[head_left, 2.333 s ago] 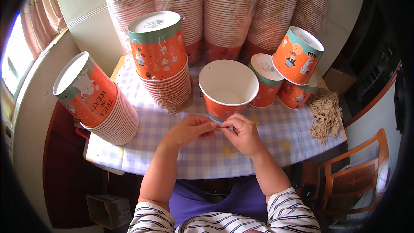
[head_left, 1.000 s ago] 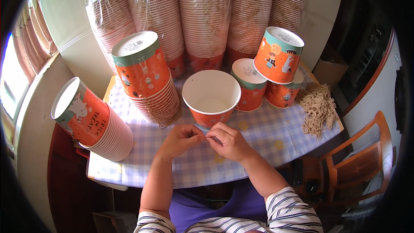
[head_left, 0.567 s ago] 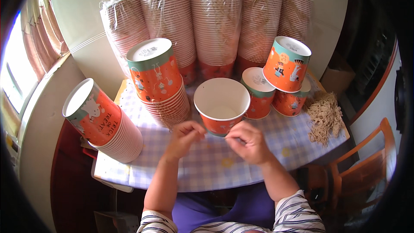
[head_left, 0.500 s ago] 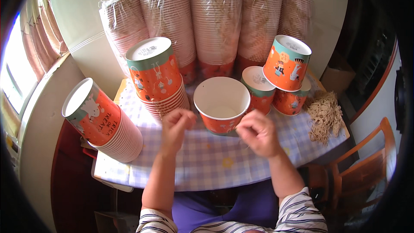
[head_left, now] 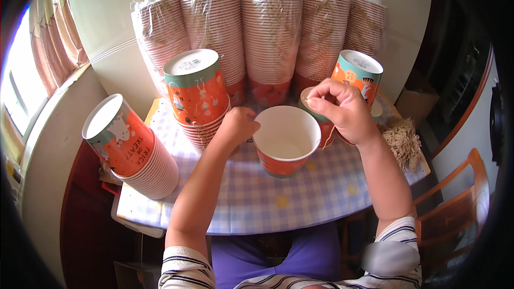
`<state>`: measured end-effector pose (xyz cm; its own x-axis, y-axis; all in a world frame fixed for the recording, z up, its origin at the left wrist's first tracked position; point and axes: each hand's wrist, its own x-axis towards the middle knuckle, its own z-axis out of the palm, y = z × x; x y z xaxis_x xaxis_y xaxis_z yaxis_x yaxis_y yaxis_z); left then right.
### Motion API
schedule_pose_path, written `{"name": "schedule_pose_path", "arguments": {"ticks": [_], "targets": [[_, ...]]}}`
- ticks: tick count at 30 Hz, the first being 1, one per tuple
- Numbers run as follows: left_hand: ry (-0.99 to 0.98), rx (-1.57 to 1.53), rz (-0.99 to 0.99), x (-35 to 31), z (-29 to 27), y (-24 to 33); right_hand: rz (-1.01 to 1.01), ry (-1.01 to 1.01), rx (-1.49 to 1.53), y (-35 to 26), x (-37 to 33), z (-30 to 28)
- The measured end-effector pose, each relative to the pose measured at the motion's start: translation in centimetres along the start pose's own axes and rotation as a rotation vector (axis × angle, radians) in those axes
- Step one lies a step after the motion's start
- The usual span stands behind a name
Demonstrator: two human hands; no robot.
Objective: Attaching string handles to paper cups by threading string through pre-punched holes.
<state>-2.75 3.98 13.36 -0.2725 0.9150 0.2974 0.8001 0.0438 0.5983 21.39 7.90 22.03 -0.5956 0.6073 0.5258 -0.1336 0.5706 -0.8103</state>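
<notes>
An orange and green paper bucket (head_left: 286,131) stands mouth up, tilted a little toward me, showing its white inside. My left hand (head_left: 240,126) is at its left rim, the fingers curled together; what they hold, if anything, is hidden. Above the bucket's right side, my right hand (head_left: 345,109) is raised with thumb and forefinger pinched. A thin tan string (head_left: 326,137) hangs below that hand beside the bucket and seems to come from its grip. Behind the right hand are an upside-down bucket (head_left: 357,67) and, below it, another bucket (head_left: 316,108), partly covered.
Nested upside-down buckets form a stack (head_left: 194,93) at left centre and another (head_left: 128,144) at far left. Tall plastic-wrapped bucket stacks (head_left: 270,37) line the back. A tangle of tan string (head_left: 401,142) lies right on the checked tablecloth (head_left: 257,208). A wooden chair (head_left: 466,187) stands right.
My right hand has risen and moved right, away from the bucket's front. My left hand has moved forward and right to its left rim. The bucket sits slightly farther right in view.
</notes>
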Motion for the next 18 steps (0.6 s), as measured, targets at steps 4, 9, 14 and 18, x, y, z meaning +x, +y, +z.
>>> {"name": "schedule_pose_path", "arguments": {"ticks": [4, 9, 14, 18], "targets": [[-0.253, -0.449, -0.186, -4.1, -1.2, -0.2, 0.041, -0.212, -0.171, 0.8, 1.2, 1.8], [-0.277, -0.698, -0.245, -6.7, -0.4, -1.3, 0.037, -0.438, -0.453, 5.6, 0.4, 4.7], [-0.041, -0.742, -0.143, -6.4, 1.2, -2.9, 0.071, -0.447, -0.547, 7.9, 1.3, 6.3], [-0.004, -0.725, -0.079, -6.0, 2.3, -2.9, 0.147, -0.442, -0.533, 8.9, 2.3, 6.8]]}}
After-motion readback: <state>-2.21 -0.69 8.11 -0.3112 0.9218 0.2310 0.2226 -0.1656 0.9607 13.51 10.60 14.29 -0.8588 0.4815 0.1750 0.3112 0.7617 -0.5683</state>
